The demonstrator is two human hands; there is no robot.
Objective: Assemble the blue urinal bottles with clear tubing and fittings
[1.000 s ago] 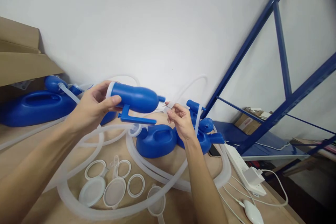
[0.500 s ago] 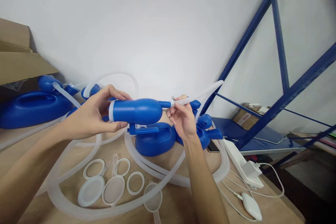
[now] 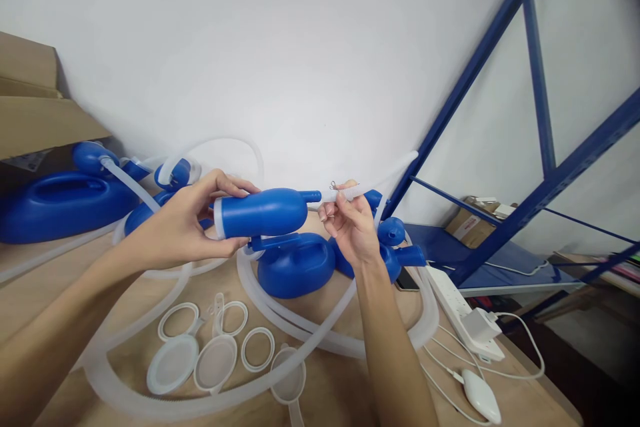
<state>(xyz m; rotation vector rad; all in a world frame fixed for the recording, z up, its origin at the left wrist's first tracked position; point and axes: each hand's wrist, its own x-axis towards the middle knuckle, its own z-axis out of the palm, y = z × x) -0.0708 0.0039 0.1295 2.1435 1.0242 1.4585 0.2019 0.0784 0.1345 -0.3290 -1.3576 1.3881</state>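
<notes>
My left hand (image 3: 203, 220) is closed round the wide end of a blue plastic funnel head (image 3: 265, 210), thumb below and fingers above. A white ring sits at that end and a blue flap hangs underneath. The funnel head lies level, its narrow spout pointing right. My right hand (image 3: 353, 220) pinches the end of a translucent ribbed hose (image 3: 390, 170) near the spout tip. A small wire clip (image 3: 333, 185) sticks up by these fingers. Hose end and spout tip look very close; I cannot tell whether they touch. Behind stands a blue bottle (image 3: 296, 267) with a handle.
White rings (image 3: 257, 349) and translucent caps (image 3: 216, 361) lie on the table, with a long hose (image 3: 210, 405) looped round them. More blue bottles (image 3: 60, 207) stand left beside a cardboard box (image 3: 45, 120). At right are a power strip (image 3: 460, 310), charger cables and a blue rack (image 3: 475, 73).
The funnel head in my left hand has tilted slightly, its flap swinging up closer beneath it. My right hand and the hose end have shifted a little right.
</notes>
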